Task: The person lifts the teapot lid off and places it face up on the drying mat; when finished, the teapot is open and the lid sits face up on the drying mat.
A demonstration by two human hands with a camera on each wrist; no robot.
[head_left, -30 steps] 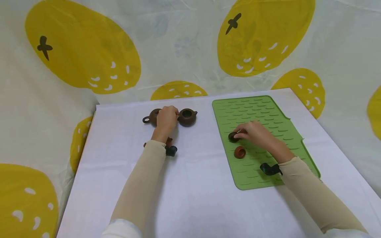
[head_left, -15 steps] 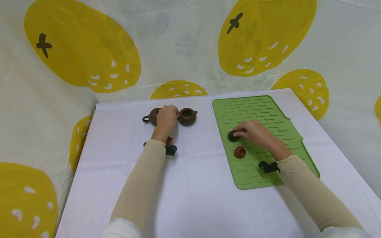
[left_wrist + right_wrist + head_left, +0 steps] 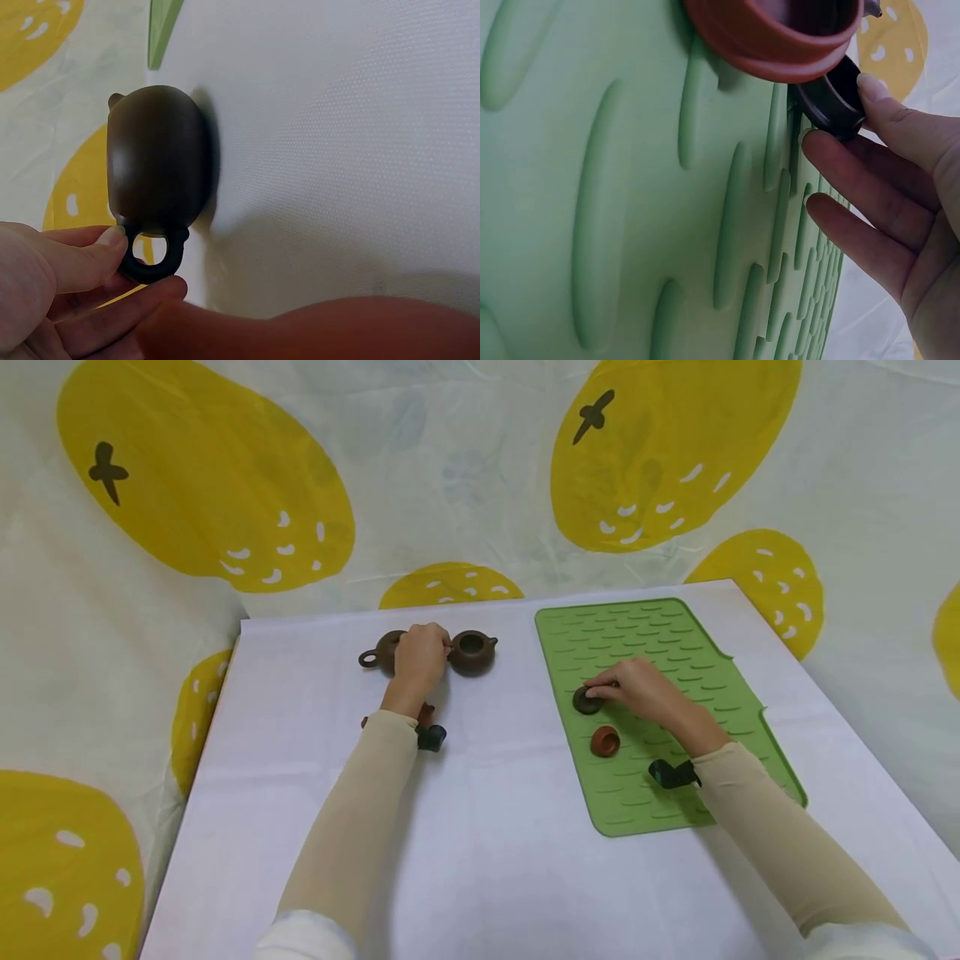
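My left hand (image 3: 422,660) pinches the loop handle of a dark brown teapot (image 3: 472,653) between thumb and fingers. In the left wrist view this teapot (image 3: 157,154) sits upright on the white cloth, and in the head view its top is uncovered. Beside it, a second dark brown teapot (image 3: 386,653) is partly behind the same hand. Over the green mat (image 3: 630,627), my right hand (image 3: 637,689) pinches a small dark teapot lid (image 3: 587,700) by its edge. Next to it, a reddish-brown lid (image 3: 604,742) lies tilted, hollow side showing in the right wrist view.
A reddish-brown teapot (image 3: 426,716) stands below my left wrist, mostly hidden by the sleeve. Dark wrist cameras (image 3: 432,738) stick out from both sleeves. The white-covered table (image 3: 480,843) ends at a patterned curtain (image 3: 465,485) behind.
My right hand has moved slightly back and left, turning the dark lid flatter against the mat. The left hand stays on the teapot handle.
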